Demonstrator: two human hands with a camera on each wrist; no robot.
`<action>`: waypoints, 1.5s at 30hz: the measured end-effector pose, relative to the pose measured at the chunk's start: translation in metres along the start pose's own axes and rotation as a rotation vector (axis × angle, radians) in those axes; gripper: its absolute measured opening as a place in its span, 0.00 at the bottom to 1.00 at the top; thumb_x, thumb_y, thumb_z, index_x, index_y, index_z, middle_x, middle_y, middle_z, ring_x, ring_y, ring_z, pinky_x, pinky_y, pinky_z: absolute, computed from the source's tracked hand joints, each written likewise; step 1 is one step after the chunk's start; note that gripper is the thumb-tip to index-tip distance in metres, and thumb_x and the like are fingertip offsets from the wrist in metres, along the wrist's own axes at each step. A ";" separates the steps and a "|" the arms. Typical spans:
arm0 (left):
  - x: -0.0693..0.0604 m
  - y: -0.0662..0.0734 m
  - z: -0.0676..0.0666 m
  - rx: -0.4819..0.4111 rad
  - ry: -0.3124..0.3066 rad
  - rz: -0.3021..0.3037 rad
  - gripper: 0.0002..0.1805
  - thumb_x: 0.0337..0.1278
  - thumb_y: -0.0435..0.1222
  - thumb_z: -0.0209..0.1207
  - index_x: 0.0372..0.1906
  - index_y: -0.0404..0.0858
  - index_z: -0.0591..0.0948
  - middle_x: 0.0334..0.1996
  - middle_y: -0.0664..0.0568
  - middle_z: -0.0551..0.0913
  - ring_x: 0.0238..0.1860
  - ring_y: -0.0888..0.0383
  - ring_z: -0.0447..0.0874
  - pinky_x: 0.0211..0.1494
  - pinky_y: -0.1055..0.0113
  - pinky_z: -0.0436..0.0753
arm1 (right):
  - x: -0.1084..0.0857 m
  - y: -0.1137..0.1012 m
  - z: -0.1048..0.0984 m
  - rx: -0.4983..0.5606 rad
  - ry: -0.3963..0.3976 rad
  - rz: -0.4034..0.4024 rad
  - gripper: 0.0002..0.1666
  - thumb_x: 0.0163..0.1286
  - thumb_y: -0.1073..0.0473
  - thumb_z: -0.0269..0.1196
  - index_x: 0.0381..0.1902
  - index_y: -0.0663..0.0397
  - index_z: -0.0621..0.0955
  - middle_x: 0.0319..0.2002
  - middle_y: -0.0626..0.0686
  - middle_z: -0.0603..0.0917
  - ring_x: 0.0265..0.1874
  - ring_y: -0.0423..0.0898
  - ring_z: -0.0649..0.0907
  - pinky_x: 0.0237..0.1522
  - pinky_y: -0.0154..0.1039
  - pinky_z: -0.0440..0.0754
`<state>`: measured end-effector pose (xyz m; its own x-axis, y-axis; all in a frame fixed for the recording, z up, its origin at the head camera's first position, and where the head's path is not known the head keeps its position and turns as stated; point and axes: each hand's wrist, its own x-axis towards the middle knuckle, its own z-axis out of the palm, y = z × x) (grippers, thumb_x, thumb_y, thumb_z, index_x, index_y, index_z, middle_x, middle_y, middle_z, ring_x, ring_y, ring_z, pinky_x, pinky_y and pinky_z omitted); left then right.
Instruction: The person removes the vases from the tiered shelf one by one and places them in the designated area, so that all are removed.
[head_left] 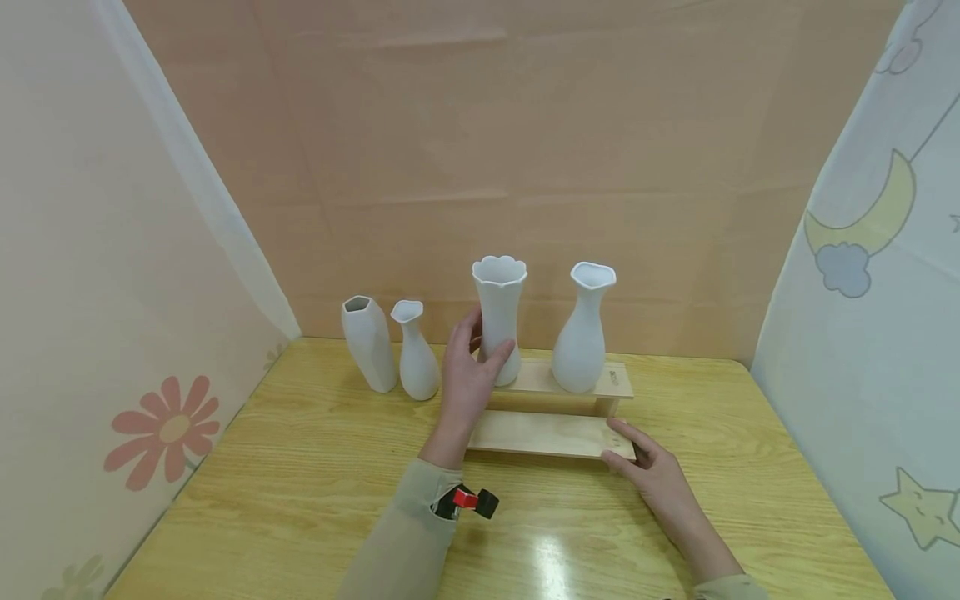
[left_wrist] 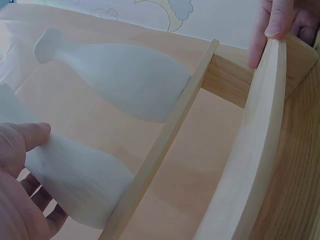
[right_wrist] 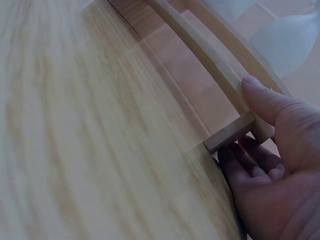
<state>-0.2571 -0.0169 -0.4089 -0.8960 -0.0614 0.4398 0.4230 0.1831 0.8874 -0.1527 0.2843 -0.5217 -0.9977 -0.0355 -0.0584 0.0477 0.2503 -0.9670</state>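
My left hand [head_left: 468, 379] grips a white vase with a scalloped rim [head_left: 500, 312], fingers behind it and thumb across its front. That vase stands upright at the upper board of a two-step wooden stand [head_left: 540, 432]. To its right on the same board is a white vase with a wavy rim and round belly [head_left: 581, 346]. My right hand [head_left: 660, 479] holds the right end of the lower board. In the right wrist view, the thumb [right_wrist: 265, 102] lies on the board and the other fingers curl at its end support.
Left of the stand, a faceted white vase [head_left: 370, 346] and a smaller narrow-necked white vase [head_left: 417, 362] stand on the wood-grain table [head_left: 300, 492]. A peach cloth backdrop [head_left: 480, 150] hangs behind. Printed cloth panels flank both sides.
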 end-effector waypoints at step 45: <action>-0.008 0.016 -0.009 -0.030 0.051 0.147 0.34 0.68 0.37 0.77 0.75 0.39 0.79 0.61 0.44 0.82 0.64 0.46 0.82 0.70 0.44 0.82 | -0.003 -0.007 0.001 -0.024 -0.003 0.011 0.46 0.80 0.44 0.71 0.87 0.45 0.67 0.89 0.52 0.57 0.88 0.57 0.48 0.82 0.60 0.54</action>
<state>-0.2417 -0.0224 -0.3969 -0.8165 -0.0861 0.5708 0.5535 0.1644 0.8165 -0.1501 0.2818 -0.5152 -0.9969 -0.0356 -0.0702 0.0578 0.2737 -0.9601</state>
